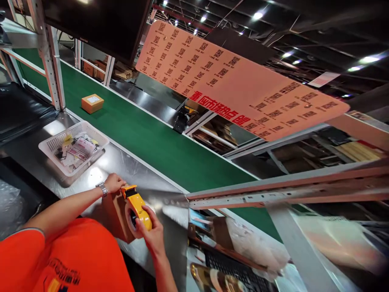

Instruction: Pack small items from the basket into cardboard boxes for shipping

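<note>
A small brown cardboard box (114,217) stands on the steel worktable (121,166) in front of me. My left hand (114,182), with a metal watch on the wrist, rests closed on the box's far top edge. My right hand (152,233) is wrapped round a yellow tape dispenser (136,205), which lies pressed against the top of the box. My orange shirt fills the lower left corner and hides the box's near side.
A white mesh basket (54,144) with packets stands at the table's left. Beyond runs a green conveyor belt (158,142) carrying a small labelled box (92,103). A pink sign (231,85) hangs overhead. A steel frame bar (288,188) and cluttered shelf lie at right.
</note>
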The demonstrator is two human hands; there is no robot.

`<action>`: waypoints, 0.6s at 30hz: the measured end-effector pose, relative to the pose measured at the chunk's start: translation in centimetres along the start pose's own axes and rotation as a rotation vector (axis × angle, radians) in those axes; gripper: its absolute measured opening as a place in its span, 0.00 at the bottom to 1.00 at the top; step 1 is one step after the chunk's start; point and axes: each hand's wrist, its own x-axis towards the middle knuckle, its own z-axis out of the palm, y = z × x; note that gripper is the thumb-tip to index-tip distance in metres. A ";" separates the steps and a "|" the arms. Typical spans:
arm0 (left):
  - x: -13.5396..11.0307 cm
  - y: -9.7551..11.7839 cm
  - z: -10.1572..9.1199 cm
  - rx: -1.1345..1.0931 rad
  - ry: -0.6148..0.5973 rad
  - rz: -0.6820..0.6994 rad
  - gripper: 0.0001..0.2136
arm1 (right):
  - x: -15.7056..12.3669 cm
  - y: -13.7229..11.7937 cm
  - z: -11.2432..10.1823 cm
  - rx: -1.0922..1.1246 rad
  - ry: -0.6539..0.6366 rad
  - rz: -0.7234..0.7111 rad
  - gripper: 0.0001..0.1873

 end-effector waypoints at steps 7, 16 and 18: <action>3.0 -4.6 -6.4 0.233 0.153 -0.093 0.19 | -0.1 -2.3 -0.8 -0.104 -0.176 0.186 0.33; 2.2 -9.4 0.3 0.336 -0.021 -0.136 0.26 | -0.1 -3.0 -0.2 -0.106 -0.147 0.189 0.28; 2.1 -9.6 0.0 0.350 -0.018 -0.124 0.27 | -0.1 -2.6 -0.1 -0.100 -0.137 0.179 0.28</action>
